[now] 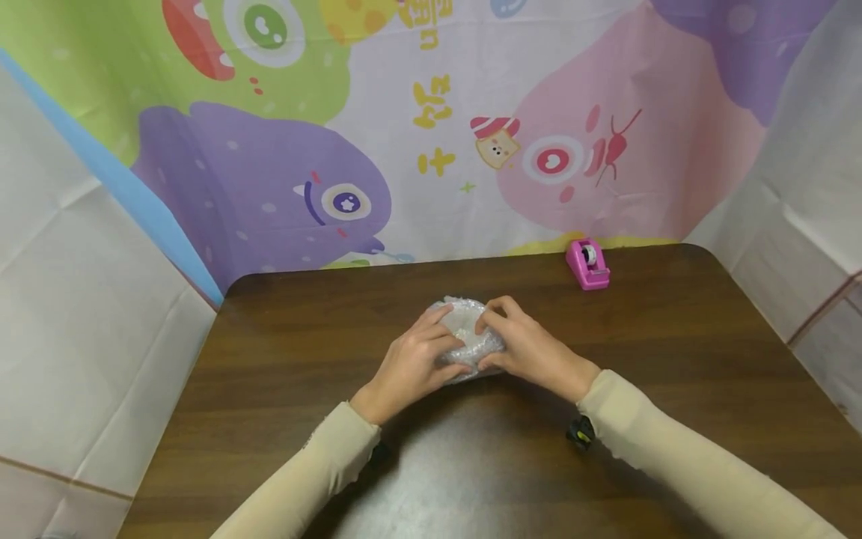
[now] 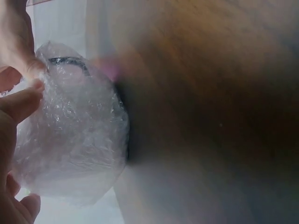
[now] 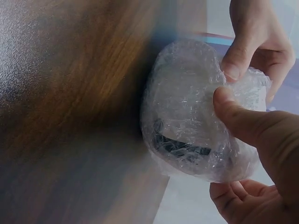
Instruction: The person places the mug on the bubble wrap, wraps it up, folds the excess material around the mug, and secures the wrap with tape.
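Observation:
A rounded bundle in clear bubble wrap (image 1: 465, 318) sits on the table in the middle of the head view. My left hand (image 1: 414, 359) grips it from the left, and my right hand (image 1: 532, 352) holds its right side, fingers bent over the top. Both thumbs come close together on the near side of the wrap (image 3: 187, 93) in the right wrist view. A curved dark strip (image 3: 180, 145) shows through the plastic; the rest of what is inside is blurred by the layers.
A pink tape dispenser (image 1: 588, 264) with a roll in it stands at the table's far edge, right of the bundle. Behind the dark wooden table (image 1: 289, 359) hangs a cartoon-printed cloth (image 1: 431, 209). Pale panels (image 1: 81, 299) flank both sides.

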{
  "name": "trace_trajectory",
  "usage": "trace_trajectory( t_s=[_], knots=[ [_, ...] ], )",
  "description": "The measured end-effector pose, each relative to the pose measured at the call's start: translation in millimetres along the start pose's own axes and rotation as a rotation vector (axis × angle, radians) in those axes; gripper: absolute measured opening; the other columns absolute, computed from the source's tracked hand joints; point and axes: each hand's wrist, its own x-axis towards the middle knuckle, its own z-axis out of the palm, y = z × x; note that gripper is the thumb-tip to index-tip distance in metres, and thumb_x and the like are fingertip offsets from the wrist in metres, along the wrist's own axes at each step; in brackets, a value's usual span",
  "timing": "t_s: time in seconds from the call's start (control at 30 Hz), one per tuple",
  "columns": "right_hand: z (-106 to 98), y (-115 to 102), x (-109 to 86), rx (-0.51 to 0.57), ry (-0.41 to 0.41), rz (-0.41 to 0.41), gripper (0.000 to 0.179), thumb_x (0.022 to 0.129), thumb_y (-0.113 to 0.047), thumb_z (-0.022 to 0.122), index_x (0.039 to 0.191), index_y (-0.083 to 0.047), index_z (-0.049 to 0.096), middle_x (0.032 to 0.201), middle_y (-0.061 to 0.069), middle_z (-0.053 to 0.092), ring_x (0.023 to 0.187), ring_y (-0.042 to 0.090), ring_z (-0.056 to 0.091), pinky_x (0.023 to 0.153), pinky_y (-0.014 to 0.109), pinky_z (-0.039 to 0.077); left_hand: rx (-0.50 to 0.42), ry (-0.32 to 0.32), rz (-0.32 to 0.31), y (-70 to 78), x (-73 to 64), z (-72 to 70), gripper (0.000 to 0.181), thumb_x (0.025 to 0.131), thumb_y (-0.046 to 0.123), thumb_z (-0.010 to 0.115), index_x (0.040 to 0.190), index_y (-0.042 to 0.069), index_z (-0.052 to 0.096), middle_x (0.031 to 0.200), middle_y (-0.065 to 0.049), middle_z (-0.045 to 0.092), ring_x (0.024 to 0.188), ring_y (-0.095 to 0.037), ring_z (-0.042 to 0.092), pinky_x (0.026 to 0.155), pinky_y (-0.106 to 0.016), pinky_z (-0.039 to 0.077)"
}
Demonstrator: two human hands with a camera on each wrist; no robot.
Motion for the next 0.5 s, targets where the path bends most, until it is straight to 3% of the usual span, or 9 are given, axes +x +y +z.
trace_trajectory(
  t_s=[0.3,0.5],
  knots=[
    [-3.0,-6.0,-0.2,-0.03,-0.014,-0.003,0.046,0.077,-0.022,0.09,0.109,-0.008,0.06,0.126,0.018,0.052,0.086,0.022,0.066,0.07,0.027,0.06,-0.039,0.02,-0.042,1.9,-1.1,2.7,0.029,0.081,0.033,0.088,0.098,0.011,0.079,0.098,-0.002,0.076,0.143,-0.029,0.052,0.124,-0.043,0.033],
    [-2.0,-8.4,-1.4,-0.04,-0.02,0.012,0.045,0.078,-0.021,0.089,0.11,-0.009,0.06,0.124,0.017,0.053,0.083,0.02,0.066,0.068,0.025,0.06,-0.078,0.053,-0.07,5.3,-3.8,6.2,0.03,0.08,0.031,0.088,0.099,0.01,0.08,0.096,-0.002,0.075,0.143,-0.031,0.051,0.123,-0.051,0.034]
  ],
)
